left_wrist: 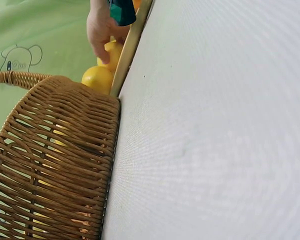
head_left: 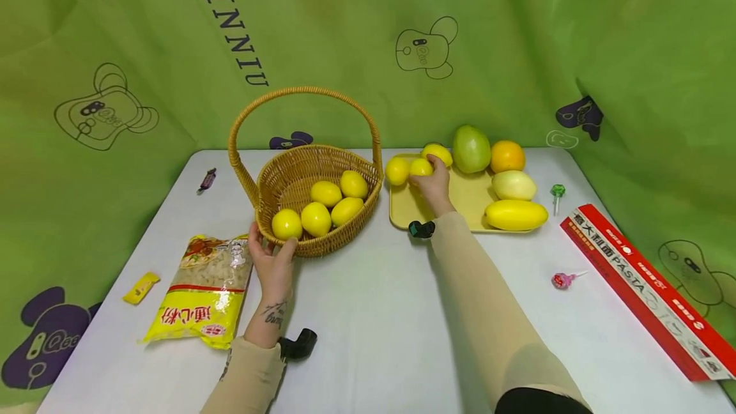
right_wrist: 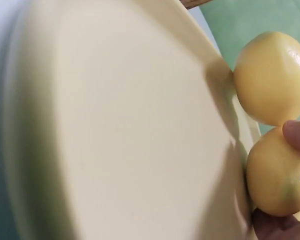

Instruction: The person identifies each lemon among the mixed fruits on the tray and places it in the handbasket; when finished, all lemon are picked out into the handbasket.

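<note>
The right hand [head_left: 432, 184] reaches over the yellow tray [head_left: 460, 200] on the white table [head_left: 374, 312]; its fingers are curled round a lemon [head_left: 420, 167] at the tray's far left corner, and the right wrist view shows a fingertip [right_wrist: 296, 135] and the thumb pressed against that fruit. A second lemon [head_left: 397, 170] lies just beside it at the tray's left edge, and a third lemon [head_left: 438, 153] sits just behind the hand. The left hand [head_left: 273, 264] grips the near rim of the wicker basket [head_left: 305, 171] — thumb on the outside right, fingers wrapped at the rim's left — next to the nearest basket lemon [head_left: 286, 223]. Four more lemons [head_left: 330, 202] lie inside the basket, touching one another. The basket stands just left of the tray; the left wrist view shows its woven wall [left_wrist: 55, 165] close against the tray edge. Further right on the tray lie a green fruit [head_left: 471, 149], an orange [head_left: 507, 156], a pale yellow fruit [head_left: 513, 184] and a long yellow melon [head_left: 515, 214]. Left of the left hand lies a yellow pasta bag [head_left: 201, 289], with a small yellow sachet [head_left: 140, 287] beyond it and a wrapped sweet [head_left: 207, 179] near the table's far left corner. On the right side lie a green lollipop [head_left: 557, 191], a pink lollipop [head_left: 560, 280] and a red pasta box [head_left: 646, 289] — well apart from both hands. A green printed cloth [head_left: 517, 50] hangs behind the table.
</note>
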Motion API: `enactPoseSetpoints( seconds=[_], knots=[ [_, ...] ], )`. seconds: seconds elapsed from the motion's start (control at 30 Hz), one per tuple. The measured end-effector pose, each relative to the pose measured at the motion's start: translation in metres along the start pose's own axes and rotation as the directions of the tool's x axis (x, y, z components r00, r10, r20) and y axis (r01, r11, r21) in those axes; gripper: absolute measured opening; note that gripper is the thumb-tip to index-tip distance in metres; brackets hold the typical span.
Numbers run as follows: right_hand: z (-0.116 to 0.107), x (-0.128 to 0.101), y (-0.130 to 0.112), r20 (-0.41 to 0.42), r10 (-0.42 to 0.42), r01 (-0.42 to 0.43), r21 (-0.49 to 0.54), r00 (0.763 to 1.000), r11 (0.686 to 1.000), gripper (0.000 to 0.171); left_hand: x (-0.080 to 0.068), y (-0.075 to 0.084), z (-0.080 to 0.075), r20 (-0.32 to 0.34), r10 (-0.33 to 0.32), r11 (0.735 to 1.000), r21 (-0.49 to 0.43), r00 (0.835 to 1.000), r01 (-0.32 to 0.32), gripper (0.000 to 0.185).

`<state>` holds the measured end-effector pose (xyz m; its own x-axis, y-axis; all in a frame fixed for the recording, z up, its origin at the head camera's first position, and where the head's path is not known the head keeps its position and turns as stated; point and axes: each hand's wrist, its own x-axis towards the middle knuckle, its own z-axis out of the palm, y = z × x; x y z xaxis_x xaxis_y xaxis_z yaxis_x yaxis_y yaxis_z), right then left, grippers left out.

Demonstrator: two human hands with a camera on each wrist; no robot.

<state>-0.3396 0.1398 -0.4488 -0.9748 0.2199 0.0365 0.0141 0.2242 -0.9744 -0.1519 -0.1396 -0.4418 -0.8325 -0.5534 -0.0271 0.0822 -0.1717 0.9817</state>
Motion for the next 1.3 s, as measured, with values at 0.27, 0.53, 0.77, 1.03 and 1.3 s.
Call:
enactPoseSetpoints(
  seconds=[0.27,0.53,0.77,1.03,1.3],
  knots=[
    [-0.016,-0.004,-0.001,0.009,0.046,-0.046,-0.016,0.999,0.999,0.069,0.0,0.002,0.0,0.003,-0.007,1.0,0.004,1.0,0.007,0.085],
    [-0.045,-0.018,-0.009,0.085,0.001,-0.015,0.165,0.996,0.986,0.067,0.0,0.004,0.0,0.004,-0.01,1.0,-0.007,1.0,0.01,0.085],
    [-0.051,-0.044,-0.03,0.24,-0.185,0.071,0.416,0.953,0.907,0.062,0.001,0.005,-0.001,0.006,-0.019,0.999,-0.027,1.0,0.019,0.085],
    [-0.016,-0.086,-0.067,0.436,-0.332,0.047,0.546,0.836,0.836,0.063,0.001,0.004,-0.001,0.005,-0.01,0.999,-0.037,1.0,0.01,0.085],
    [0.051,-0.102,-0.1,0.58,-0.296,0.047,0.405,0.759,0.913,0.06,0.0,0.003,-0.002,0.008,-0.012,0.999,-0.032,1.0,0.013,0.085]
  ],
)
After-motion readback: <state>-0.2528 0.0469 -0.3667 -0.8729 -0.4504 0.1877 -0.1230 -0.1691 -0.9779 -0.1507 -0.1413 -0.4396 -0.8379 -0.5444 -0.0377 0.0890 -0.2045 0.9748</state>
